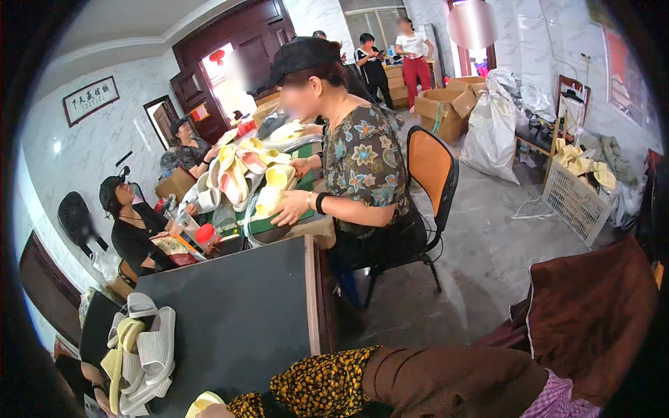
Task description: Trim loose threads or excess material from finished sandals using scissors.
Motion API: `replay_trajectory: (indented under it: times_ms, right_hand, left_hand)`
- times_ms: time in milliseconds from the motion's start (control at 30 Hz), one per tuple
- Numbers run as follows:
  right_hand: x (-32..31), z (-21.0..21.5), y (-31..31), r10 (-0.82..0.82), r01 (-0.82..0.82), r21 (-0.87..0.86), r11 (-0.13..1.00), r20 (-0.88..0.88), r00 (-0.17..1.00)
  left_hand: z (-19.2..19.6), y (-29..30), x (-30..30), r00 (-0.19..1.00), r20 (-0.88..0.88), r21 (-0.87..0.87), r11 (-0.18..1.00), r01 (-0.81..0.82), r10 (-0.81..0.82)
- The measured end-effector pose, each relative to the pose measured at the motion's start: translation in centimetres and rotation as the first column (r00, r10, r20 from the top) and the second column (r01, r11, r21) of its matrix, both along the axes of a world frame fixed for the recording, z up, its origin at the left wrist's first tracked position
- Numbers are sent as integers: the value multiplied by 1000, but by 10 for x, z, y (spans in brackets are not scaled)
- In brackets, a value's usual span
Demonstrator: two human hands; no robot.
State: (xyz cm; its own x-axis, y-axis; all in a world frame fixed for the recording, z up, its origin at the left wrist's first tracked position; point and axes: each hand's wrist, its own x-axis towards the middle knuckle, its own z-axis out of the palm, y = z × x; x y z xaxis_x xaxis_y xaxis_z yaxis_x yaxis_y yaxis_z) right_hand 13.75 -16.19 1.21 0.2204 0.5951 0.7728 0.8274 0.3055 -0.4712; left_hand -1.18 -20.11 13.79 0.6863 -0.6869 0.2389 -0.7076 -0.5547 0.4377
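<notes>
1. On the black-topped table (233,313), we see no slides neatly paired or packed.
2. Its heap of grey and yellow slides (155,352) lies loose at left; whether done or waiting, we cannot tell.
3. The pale-yellow slide (203,402) sits at the lower edge, apparently mid-handling.
4. Beside it, one cut-off hand (218,413) shows; its side and grip we cannot tell. The other hand we cannot make out.

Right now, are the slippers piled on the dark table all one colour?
No, light grey slippers and pale yellow slippers lie together on the dark table.
</notes>
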Motion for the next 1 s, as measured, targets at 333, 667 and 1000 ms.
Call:
replay_trajectory:
  times_ms: [333,667,1000]
  right_hand:
    - [12,12,-30,-94,83,-168,982,-63,994]
    - [13,14,-36,-67,60,-143,988,-41,997]
    - [2,20,-39,-119,119,-4,993,-47,992]
  left_hand:
    - [-44,-1,18,907,-342,-100,951,-293,244]
    - [-39,26,22,722,-674,-502,812,-297,-153]
    - [10,10,-2,842,-317,-522,822,230,-437]
